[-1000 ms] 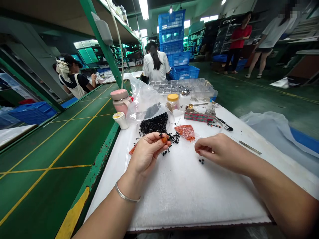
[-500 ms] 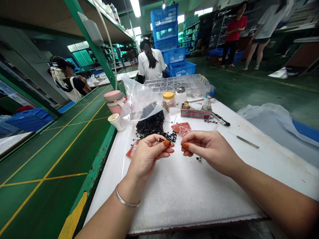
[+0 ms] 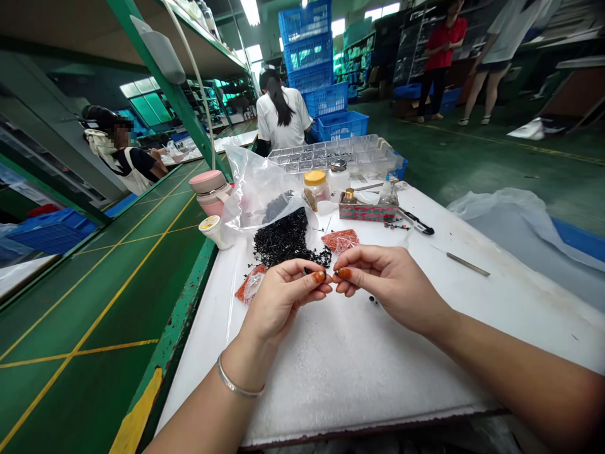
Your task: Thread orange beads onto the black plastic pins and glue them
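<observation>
My left hand (image 3: 287, 294) pinches a small black part (image 3: 308, 271) between thumb and forefinger. Right beside it, my right hand (image 3: 378, 277) is closed in a pinch, its fingertips meeting those of the left; whatever lies between them is hidden or too small to make out. Behind the hands a pile of small black stemmed parts (image 3: 283, 236) spills from a clear plastic bag (image 3: 246, 189). Bags of tiny orange pieces lie on either side of the pile, one at the left (image 3: 248, 287) and one at the right (image 3: 341, 240). Small dark, shiny pieces (image 3: 373, 301) rest under my right hand.
On the white tabletop (image 3: 368, 378) stand a pink cup (image 3: 210, 194), a white tub (image 3: 215, 232), a yellow-lidded jar (image 3: 316, 186) and a patterned box (image 3: 367, 209). A utility knife (image 3: 416, 221) and a thin metal tool (image 3: 467, 264) lie at the right. Behind is a compartment tray (image 3: 326, 154). Several people are farther off.
My right hand has moved left, and its fingertips now meet those of my left hand. The left hand keeps its pinch on the black part. The whole view has shifted slightly.
</observation>
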A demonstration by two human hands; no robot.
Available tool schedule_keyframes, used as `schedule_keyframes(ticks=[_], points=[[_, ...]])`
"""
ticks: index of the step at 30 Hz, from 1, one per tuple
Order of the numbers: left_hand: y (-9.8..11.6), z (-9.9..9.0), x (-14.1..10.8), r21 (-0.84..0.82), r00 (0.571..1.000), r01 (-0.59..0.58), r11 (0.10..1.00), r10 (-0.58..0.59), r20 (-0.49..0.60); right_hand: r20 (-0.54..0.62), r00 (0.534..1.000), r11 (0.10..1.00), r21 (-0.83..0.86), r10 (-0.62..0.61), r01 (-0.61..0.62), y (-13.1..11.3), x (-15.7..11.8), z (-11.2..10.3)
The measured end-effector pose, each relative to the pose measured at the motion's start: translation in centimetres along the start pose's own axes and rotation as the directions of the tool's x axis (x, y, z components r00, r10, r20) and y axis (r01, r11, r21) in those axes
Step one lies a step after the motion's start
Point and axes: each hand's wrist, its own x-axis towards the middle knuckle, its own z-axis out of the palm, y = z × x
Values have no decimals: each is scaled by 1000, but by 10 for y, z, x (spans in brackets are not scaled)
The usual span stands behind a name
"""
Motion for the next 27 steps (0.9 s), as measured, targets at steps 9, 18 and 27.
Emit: schedule_keyframes(ticks=[9, 18, 27], points=[[-4, -2, 1, 26, 1000, -15, 1000, 14, 20, 24, 1000, 1000, 10, 17, -17, 1, 2, -4], [-6, -3, 1, 51, 999, -41, 998, 40, 22, 15, 1000, 1000, -12, -7, 7, 2, 1, -2], [-4, 0, 0, 18, 999, -17, 1000, 16, 31, -16, 1000, 996, -84, -5, 4, 2, 0, -3]])
